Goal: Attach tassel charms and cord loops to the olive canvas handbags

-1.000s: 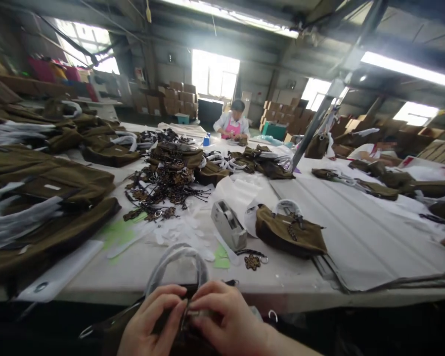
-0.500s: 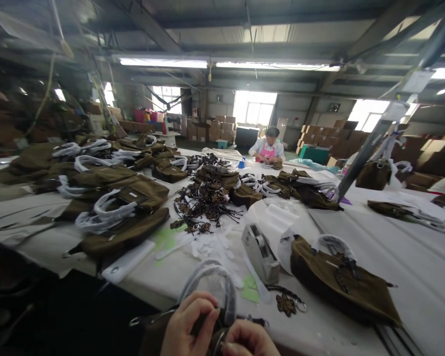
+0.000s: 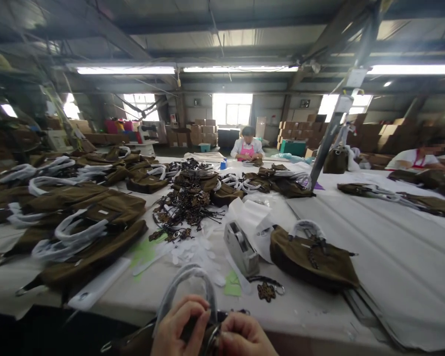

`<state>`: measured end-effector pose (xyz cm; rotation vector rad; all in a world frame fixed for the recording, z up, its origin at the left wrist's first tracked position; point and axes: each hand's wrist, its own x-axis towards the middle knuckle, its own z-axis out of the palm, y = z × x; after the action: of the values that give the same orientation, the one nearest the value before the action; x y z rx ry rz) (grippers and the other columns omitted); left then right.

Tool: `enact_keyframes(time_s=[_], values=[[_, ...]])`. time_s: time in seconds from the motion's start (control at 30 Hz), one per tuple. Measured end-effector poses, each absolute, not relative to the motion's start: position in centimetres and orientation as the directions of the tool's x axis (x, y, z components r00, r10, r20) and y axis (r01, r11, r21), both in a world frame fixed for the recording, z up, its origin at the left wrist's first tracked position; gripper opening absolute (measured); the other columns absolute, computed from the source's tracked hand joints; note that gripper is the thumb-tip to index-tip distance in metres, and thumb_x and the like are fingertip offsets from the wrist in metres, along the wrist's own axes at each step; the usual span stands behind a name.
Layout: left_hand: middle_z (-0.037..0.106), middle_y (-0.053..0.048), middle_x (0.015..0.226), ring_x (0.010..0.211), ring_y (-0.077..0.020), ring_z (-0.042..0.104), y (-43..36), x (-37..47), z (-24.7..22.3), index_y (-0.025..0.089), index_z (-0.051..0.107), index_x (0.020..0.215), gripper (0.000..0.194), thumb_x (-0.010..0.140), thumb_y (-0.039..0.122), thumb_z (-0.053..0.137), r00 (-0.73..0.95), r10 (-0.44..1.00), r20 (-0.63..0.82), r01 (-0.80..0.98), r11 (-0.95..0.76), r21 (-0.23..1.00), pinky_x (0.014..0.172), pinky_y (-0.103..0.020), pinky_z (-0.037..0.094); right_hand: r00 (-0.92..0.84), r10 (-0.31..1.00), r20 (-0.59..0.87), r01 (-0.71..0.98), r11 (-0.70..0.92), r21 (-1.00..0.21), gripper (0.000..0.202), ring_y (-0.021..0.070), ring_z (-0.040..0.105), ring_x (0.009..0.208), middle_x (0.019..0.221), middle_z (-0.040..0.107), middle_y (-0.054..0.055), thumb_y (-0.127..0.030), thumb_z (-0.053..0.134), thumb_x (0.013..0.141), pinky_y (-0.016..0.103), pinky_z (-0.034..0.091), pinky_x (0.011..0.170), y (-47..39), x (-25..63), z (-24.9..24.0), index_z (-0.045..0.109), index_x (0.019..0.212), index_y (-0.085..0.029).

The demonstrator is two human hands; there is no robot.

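Observation:
At the near table edge is a dark olive handbag [image 3: 135,342], mostly cut off by the frame, its looped handle [image 3: 187,279] wrapped in translucent plastic. My left hand [image 3: 180,326] is closed on the bag beside the handle, thumb and fingers pinched. Close by on its right, my right hand [image 3: 244,336] pinches at a small metal ring [image 3: 212,338] on the bag. Exactly what lies between the fingertips is partly hidden. Beyond the right hand lies a dark braided strap with a brown flower-shaped charm [image 3: 266,291].
A grey tape dispenser [image 3: 241,249] stands near a finished-looking olive bag [image 3: 315,259]. Piled charms [image 3: 191,198] fill the middle, and stacked bags [image 3: 96,207] the left. A metal post [image 3: 326,143] rises at right. One person [image 3: 247,146] sits opposite, another [image 3: 415,158] far right.
My view has turned right, so the table and its things sit further left. A second person has come into sight at the right. Both hands keep nearly the same closed pose at the bag.

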<state>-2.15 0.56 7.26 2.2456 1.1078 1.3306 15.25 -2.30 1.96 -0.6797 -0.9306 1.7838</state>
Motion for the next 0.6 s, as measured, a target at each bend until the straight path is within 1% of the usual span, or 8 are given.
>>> enact_keyframes(time_s=[0.1,0.2,0.27,0.33,0.4,0.47,0.53,0.6], values=[[0.071,-0.004,0.085,0.079,-0.0157,0.07,0.0,-0.4,7.6,0.021,0.065,0.077,0.02,0.092,0.031,0.056,0.312,0.745,0.59,0.467,-0.661,0.587,0.072,-0.02,0.057,-0.266,0.963,-0.047,-0.577,-0.198,-0.792,0.048,0.0051,0.043,0.047,0.058,0.055,-0.004,-0.054,0.084,0.064,0.019,0.031,0.048,-3.5,17.0,2.4,0.055,0.071,-0.016],[0.074,-0.006,0.097,0.089,-0.0189,0.071,-0.7,1.2,7.9,0.022,0.07,0.093,0.018,0.09,0.033,0.057,0.317,0.73,0.605,0.484,-0.673,0.559,0.08,-0.025,0.059,-0.152,0.983,-0.104,-0.604,-0.176,-0.777,0.043,0.0018,0.026,0.04,0.05,0.043,-0.009,-0.047,0.084,0.068,0.016,0.017,0.04,-4.8,19.4,2.7,0.055,0.073,-0.016],[0.074,-0.007,0.103,0.093,-0.0206,0.071,-1.3,1.6,7.9,0.022,0.071,0.101,0.022,0.089,0.034,0.058,0.312,0.728,0.61,0.499,-0.672,0.547,0.083,-0.028,0.059,-0.086,0.989,-0.123,-0.619,-0.15,-0.771,0.04,0.0014,0.019,0.039,0.047,0.037,-0.011,-0.044,0.083,0.069,0.015,0.011,0.037,-5.7,21.1,2.7,0.056,0.075,-0.016],[0.074,-0.008,0.103,0.093,-0.0213,0.071,-2.3,1.4,8.0,0.022,0.072,0.1,0.023,0.087,0.036,0.059,0.308,0.745,0.591,0.506,-0.655,0.562,0.085,-0.03,0.058,-0.013,0.991,-0.13,-0.625,-0.109,-0.773,0.038,0.0013,0.016,0.038,0.046,0.035,-0.012,-0.043,0.083,0.07,0.014,0.009,0.036,-6.5,22.8,2.8,0.056,0.075,-0.016],[0.074,-0.007,0.101,0.093,-0.0217,0.07,-4.0,0.6,7.9,0.023,0.073,0.097,0.024,0.086,0.04,0.06,0.304,0.786,0.539,0.483,-0.615,0.624,0.086,-0.03,0.058,0.065,0.988,-0.142,-0.627,-0.07,-0.776,0.036,0.0012,0.015,0.038,0.046,0.034,-0.012,-0.04,0.083,0.07,0.013,0.01,0.034,-7.2,24.4,2.9,0.056,0.073,-0.017],[0.074,-0.007,0.097,0.092,-0.0222,0.07,-6.3,-0.7,7.8,0.022,0.073,0.092,0.031,0.086,0.048,0.057,0.229,0.854,0.467,0.468,-0.518,0.716,0.083,-0.03,0.058,0.129,0.979,-0.16,-0.626,-0.045,-0.778,0.034,0.0014,0.015,0.038,0.047,0.033,-0.013,-0.037,0.083,0.07,0.012,0.013,0.033,-7.8,25.6,3.0,0.055,0.072,-0.018],[0.074,-0.008,0.087,0.087,-0.0222,0.07,-8.6,-2.0,7.6,0.02,0.072,0.087,0.041,0.088,0.055,0.051,0.069,0.916,0.396,0.479,-0.378,0.792,0.078,-0.029,0.059,0.167,0.97,-0.175,-0.619,-0.035,-0.784,0.032,0.0015,0.016,0.038,0.048,0.033,-0.012,-0.034,0.082,0.071,0.011,0.016,0.033,-8.2,26.6,3.1,0.055,0.073,-0.018],[0.072,-0.007,0.077,0.08,-0.0209,0.069,-10.3,-3.4,7.2,0.018,0.07,0.084,0.047,0.089,0.059,0.047,-0.096,0.936,0.339,0.497,-0.249,0.831,0.073,-0.028,0.059,0.191,0.965,-0.177,-0.608,-0.025,-0.794,0.029,0.0015,0.017,0.037,0.049,0.032,-0.013,-0.033,0.082,0.072,0.01,0.018,0.032,-8.4,27.2,3.1,0.057,0.075,-0.018]])
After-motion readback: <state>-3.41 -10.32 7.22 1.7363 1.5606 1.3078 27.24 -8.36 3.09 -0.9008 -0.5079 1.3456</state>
